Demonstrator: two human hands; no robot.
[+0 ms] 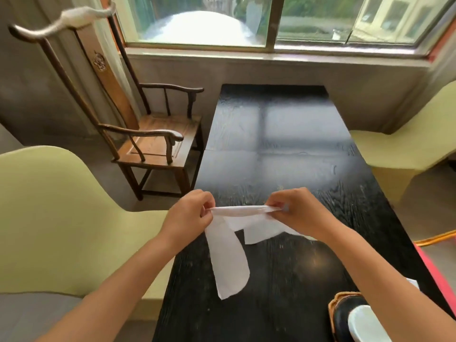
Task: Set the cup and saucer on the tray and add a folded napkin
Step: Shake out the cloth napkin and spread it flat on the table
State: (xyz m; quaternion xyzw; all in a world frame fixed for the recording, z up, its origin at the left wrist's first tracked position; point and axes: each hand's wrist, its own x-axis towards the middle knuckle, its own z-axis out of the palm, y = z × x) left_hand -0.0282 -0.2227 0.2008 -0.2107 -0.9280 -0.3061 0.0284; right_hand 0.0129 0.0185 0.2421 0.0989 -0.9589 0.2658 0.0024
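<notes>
Your hands hold the napkin over the table.
Your left hand (pixel 191 213) and right hand (pixel 298 212) each pinch an end of the white napkin (pixel 229 257) above the black table (pixel 276 134); no writing shows.

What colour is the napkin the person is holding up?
Plain white, with no pattern visible. The napkin shows clearly against the black table in the head view.

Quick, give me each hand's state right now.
Left hand: pinching one end of the white napkin.
Right hand: pinching the napkin's other end.
</notes>
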